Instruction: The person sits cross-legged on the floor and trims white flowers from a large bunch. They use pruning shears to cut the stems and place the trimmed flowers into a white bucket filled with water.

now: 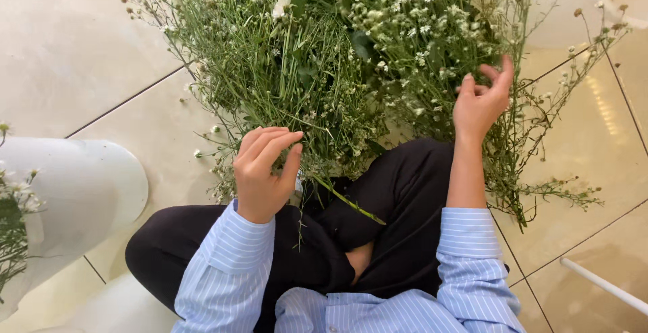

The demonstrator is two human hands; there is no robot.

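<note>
Head view: glossy cream floor tiles [81, 49], dark grout lines, flower stems [324, 69] heaped.

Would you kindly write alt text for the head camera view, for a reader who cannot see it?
Seated cross-legged on a pale tiled floor, a person in a blue striped shirt works both hands into a heap of small white wildflowers. The left hand pinches green stems; the right hand reaches among blossoms.
</note>
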